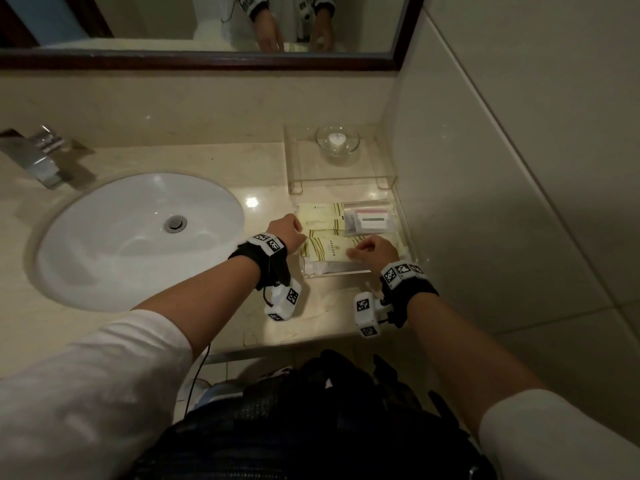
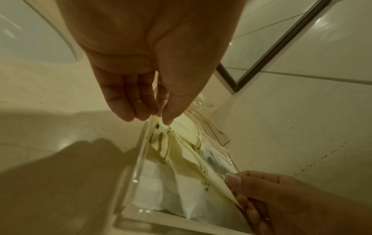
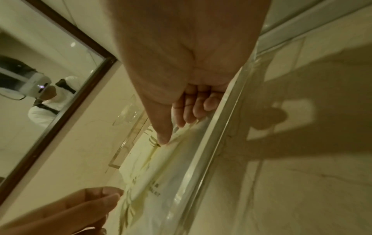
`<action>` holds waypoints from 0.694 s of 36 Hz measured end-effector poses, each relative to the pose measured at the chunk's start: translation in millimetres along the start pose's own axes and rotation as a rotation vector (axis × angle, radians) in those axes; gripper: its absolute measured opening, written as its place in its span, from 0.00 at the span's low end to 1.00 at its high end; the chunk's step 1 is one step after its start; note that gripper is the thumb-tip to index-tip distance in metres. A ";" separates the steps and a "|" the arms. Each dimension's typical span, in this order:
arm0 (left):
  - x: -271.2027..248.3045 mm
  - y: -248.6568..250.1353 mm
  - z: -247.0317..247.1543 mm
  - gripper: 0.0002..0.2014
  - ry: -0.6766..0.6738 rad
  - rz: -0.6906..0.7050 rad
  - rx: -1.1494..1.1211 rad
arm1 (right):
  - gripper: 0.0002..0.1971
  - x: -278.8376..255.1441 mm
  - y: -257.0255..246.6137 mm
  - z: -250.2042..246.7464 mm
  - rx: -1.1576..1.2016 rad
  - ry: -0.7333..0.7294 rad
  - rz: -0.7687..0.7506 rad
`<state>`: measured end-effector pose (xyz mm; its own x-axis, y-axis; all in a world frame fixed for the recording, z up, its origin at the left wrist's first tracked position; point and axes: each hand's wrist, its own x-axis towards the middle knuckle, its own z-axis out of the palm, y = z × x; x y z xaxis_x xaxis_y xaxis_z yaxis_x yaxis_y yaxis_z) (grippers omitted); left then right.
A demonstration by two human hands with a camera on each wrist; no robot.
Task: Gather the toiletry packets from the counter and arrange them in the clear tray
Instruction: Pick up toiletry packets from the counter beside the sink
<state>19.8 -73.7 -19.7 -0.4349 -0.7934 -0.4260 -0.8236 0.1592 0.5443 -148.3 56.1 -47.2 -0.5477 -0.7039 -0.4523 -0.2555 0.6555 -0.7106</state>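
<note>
A clear tray (image 1: 406, 233) sits on the counter right of the sink and holds several cream packets (image 1: 320, 216) with olive stripes. The front packet (image 1: 329, 252) lies tilted across the others. My right hand (image 1: 367, 251) pinches its right end, thumb on top and fingers curled beneath (image 3: 174, 132). My left hand (image 1: 285, 228) is at the tray's left wall (image 2: 141, 159). In the left wrist view its thumb is inside the wall and its fingers (image 2: 124, 111) are outside, pinching it. A white packet (image 2: 161, 190) lies under the cream ones.
A clear bag (image 1: 372, 220) of pink and green items lies in the tray's back right. Behind stands a clear riser (image 1: 346, 178) with a glass dish (image 1: 337, 142). White sink (image 1: 138, 237) and faucet (image 1: 38, 157) lie left, a tiled wall (image 1: 502, 202) close on the right.
</note>
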 end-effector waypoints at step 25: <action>17.1 7.0 2.6 0.15 -0.055 0.093 0.241 | 0.21 5.2 4.2 -1.0 -0.045 -0.048 0.007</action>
<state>5.7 -84.5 -25.0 -0.5262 -0.7369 -0.4244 -0.8394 0.3701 0.3981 -153.0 55.4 -52.0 -0.5115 -0.7105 -0.4833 -0.2880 0.6717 -0.6826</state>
